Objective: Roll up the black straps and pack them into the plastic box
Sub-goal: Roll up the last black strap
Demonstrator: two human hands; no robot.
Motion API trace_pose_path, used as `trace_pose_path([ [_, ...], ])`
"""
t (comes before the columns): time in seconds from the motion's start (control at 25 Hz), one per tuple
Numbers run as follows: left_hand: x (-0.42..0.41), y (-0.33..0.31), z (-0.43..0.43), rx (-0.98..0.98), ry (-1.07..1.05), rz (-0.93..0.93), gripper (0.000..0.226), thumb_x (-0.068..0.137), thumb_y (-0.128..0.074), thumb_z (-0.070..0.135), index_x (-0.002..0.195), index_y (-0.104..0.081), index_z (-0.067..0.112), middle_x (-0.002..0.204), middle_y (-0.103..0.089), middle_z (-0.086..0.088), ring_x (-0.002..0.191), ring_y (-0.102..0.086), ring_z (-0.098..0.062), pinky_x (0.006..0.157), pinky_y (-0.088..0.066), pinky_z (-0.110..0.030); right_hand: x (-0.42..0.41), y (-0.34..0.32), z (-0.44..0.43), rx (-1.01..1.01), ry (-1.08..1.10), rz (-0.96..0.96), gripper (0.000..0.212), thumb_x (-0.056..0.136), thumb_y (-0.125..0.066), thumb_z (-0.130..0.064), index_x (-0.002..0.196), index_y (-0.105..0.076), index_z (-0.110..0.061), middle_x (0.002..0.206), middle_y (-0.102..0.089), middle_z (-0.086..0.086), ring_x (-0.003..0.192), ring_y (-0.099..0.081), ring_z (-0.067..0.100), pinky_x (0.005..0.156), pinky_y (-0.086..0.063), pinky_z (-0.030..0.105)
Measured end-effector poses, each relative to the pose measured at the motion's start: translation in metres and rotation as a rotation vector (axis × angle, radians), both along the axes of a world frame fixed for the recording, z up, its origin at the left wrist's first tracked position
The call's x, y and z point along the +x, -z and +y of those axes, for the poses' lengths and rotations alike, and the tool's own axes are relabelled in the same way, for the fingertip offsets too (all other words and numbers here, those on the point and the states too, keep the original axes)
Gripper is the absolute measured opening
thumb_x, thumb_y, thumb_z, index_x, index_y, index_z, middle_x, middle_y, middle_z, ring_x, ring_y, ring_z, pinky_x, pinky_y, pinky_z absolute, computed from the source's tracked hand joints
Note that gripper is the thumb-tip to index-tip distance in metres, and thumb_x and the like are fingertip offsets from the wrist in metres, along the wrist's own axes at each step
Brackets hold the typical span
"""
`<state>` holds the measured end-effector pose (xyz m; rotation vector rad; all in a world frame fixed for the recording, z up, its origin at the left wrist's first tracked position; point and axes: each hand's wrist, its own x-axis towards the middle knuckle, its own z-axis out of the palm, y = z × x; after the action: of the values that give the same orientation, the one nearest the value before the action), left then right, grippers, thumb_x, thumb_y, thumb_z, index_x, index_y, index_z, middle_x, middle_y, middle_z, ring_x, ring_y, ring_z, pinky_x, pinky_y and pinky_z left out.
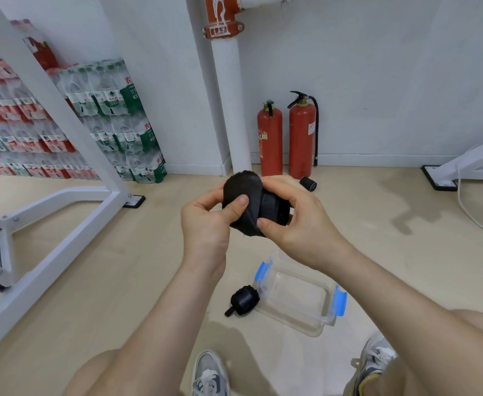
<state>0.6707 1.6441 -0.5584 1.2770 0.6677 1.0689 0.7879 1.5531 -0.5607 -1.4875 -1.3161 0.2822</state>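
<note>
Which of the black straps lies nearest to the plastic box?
The rolled strap on the floor beside the box. Another roll lies by the extinguishers; the left hand and right hand hold the third strap.

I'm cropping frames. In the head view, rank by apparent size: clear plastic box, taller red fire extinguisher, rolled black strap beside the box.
1. Clear plastic box
2. Taller red fire extinguisher, farther away, so unsure
3. Rolled black strap beside the box

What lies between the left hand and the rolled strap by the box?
Nothing: head view shows only bare floor between left hand and rolled strap.
</note>
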Motion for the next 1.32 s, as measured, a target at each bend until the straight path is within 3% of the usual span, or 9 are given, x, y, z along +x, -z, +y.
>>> trace_pose_path([
  [0.2, 0.002, -0.002, 0.002, -0.210, 0.017, -0.102, 0.030, 0.086, -0.069, 0.004, 0.109, -0.057, 0.018, 0.118, -0.065, -0.012, 0.093, -0.065, -0.024, 0.070, -0.054, -0.039, -0.009, -0.001, 0.002, 0.031, -0.038, 0.038, 0.055, 0.076, -0.071, 0.003, 0.128, -0.062, -0.013, 0.121, -0.058, -0.007, 0.113, -0.052, -0.004, 0.097, -0.051, 0.028],
  [0.32, 0.002, -0.006, 0.002, -0.278, 0.083, -0.047, 0.030, 0.092, -0.065, 0.021, 0.120, -0.058, 0.013, 0.107, -0.068, -0.010, 0.081, -0.070, -0.020, 0.061, -0.057, -0.036, -0.016, -0.002, 0.000, 0.054, -0.067, 0.023, 0.059, 0.074, -0.069, -0.002, 0.131, -0.060, -0.013, 0.124, -0.058, -0.006, 0.117, -0.053, 0.001, 0.099, -0.051, 0.035],
  [0.52, 0.002, -0.008, 0.002, -0.110, 0.009, 0.004, 0.032, 0.090, -0.066, 0.010, 0.115, -0.056, 0.027, 0.095, -0.068, -0.007, 0.082, -0.068, -0.022, 0.072, -0.058, -0.039, -0.016, -0.001, 0.006, -0.147, -0.084, 0.287, 0.088, 0.074, -0.076, -0.052, 0.149, -0.037, -0.027, 0.136, -0.052, -0.010, 0.125, -0.052, 0.002, 0.105, -0.045, 0.030],
  [0.6, 0.001, -0.005, 0.000, 0.061, 0.010, 0.097, 0.047, 0.081, -0.069, 0.016, 0.117, -0.053, 0.041, 0.105, -0.068, -0.005, 0.098, -0.067, -0.025, 0.088, -0.057, -0.044, -0.012, 0.001, 0.009, -0.212, -0.115, 0.453, 0.071, 0.080, -0.073, -0.054, 0.139, -0.051, -0.021, 0.128, -0.064, -0.001, 0.117, -0.062, 0.013, 0.101, -0.051, 0.040],
  [0.76, -0.002, -0.003, -0.004, 0.227, 0.101, 0.220, 0.072, 0.078, -0.066, 0.031, 0.136, -0.031, 0.056, 0.137, -0.051, 0.000, 0.122, -0.056, -0.012, 0.103, -0.049, -0.039, 0.004, -0.003, 0.002, -0.261, -0.285, 0.722, 0.034, 0.090, -0.068, -0.019, 0.123, -0.066, -0.013, 0.108, -0.074, 0.011, 0.100, -0.072, 0.026, 0.085, -0.059, 0.045],
  [0.92, -0.004, -0.001, 0.003, 0.118, 0.234, 0.230, 0.090, 0.077, -0.069, 0.050, 0.146, -0.011, 0.055, 0.148, -0.044, 0.002, 0.127, -0.055, -0.013, 0.104, -0.049, -0.043, 0.004, -0.002, -0.002, -0.120, -0.223, 0.605, 0.043, 0.084, -0.072, 0.000, 0.122, -0.067, -0.018, 0.108, -0.075, 0.004, 0.098, -0.072, 0.017, 0.074, -0.058, 0.030],
  [1.08, -0.015, -0.005, 0.007, 0.010, 0.474, 0.341, 0.071, 0.065, -0.078, 0.047, 0.127, -0.052, 0.026, 0.110, -0.071, 0.001, 0.098, -0.071, -0.018, 0.081, -0.060, -0.043, 0.001, -0.004, -0.007, -0.074, -0.114, 0.123, 0.059, 0.077, -0.078, 0.001, 0.127, -0.064, -0.028, 0.113, -0.070, -0.014, 0.108, -0.064, 0.000, 0.096, -0.052, 0.023],
  [1.16, -0.024, -0.006, 0.012, 0.083, 0.578, 0.376, 0.069, 0.063, -0.083, 0.034, 0.125, -0.054, 0.021, 0.110, -0.071, -0.002, 0.103, -0.069, -0.021, 0.088, -0.058, -0.043, 0.002, -0.007, -0.009, -0.041, -0.113, -0.029, 0.063, 0.076, -0.079, 0.000, 0.131, -0.063, -0.027, 0.116, -0.069, -0.016, 0.111, -0.061, -0.002, 0.096, -0.048, 0.017],
  [1.32, -0.030, -0.008, 0.007, 0.278, 0.541, 0.471, 0.074, 0.067, -0.090, 0.008, 0.123, -0.049, 0.031, 0.104, -0.072, 0.017, 0.101, -0.069, -0.007, 0.082, -0.058, -0.028, 0.010, -0.014, -0.017, -0.077, -0.218, 0.132, 0.070, 0.072, -0.078, 0.011, 0.130, -0.064, -0.024, 0.113, -0.071, -0.011, 0.104, -0.067, 0.001, 0.084, -0.055, 0.021],
])
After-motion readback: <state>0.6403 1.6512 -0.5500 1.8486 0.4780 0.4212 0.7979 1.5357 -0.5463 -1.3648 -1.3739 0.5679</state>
